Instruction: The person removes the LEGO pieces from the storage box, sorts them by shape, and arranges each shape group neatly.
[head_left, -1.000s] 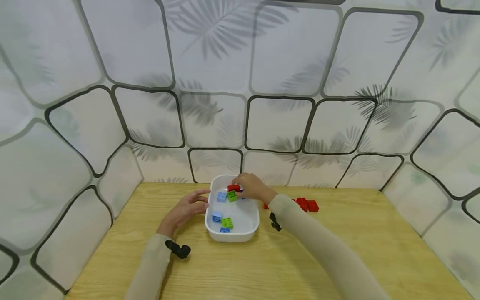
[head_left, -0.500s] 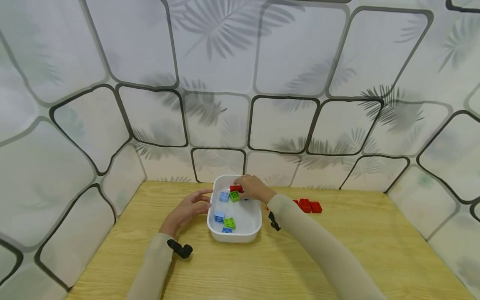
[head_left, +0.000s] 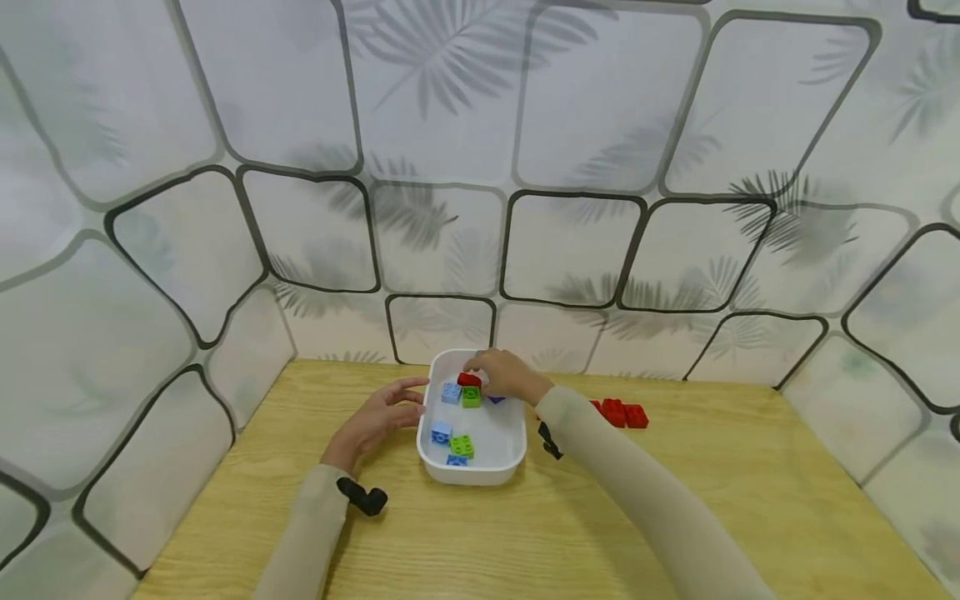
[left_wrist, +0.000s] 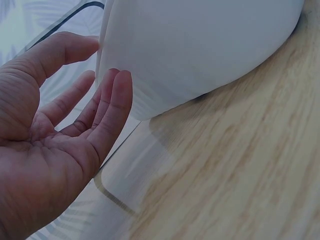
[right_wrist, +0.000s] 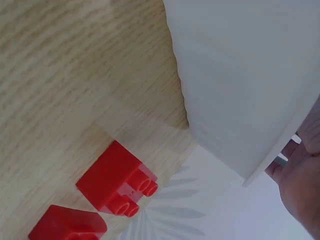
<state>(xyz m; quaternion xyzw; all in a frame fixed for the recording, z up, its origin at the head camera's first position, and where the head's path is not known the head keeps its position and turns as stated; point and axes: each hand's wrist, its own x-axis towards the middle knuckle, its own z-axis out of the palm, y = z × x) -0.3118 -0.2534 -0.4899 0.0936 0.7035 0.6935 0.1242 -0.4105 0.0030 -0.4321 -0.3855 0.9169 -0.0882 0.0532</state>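
A white plastic tray [head_left: 482,475] stands on the wooden table and holds several toy building bricks. My left hand [head_left: 375,422] is at its left side, fingers loosely bent, fingertips right at the wall; the left wrist view shows this hand [left_wrist: 65,125] beside the tray wall [left_wrist: 185,50]. My right hand [head_left: 506,375] reaches over the far right rim and pinches a red brick [head_left: 468,379], its fingertips partly hidden. Just in front of it lies a green brick [head_left: 471,397]. A light blue brick [head_left: 451,392] sits to the left, and a dark blue brick [head_left: 497,400] shows below the hand.
Nearer in the tray are a blue brick [head_left: 441,432], a lime green brick [head_left: 462,447] and another blue brick [head_left: 457,460]. Right of the tray, several red bricks [head_left: 613,412] lie on the table, partly behind the right sleeve. A patterned cloth wall [head_left: 442,250] closes off the back.
The red brick has shifted slightly within the tray along with my right fingers. The green brick beside it has turned a little. My left hand stays at the tray's side.
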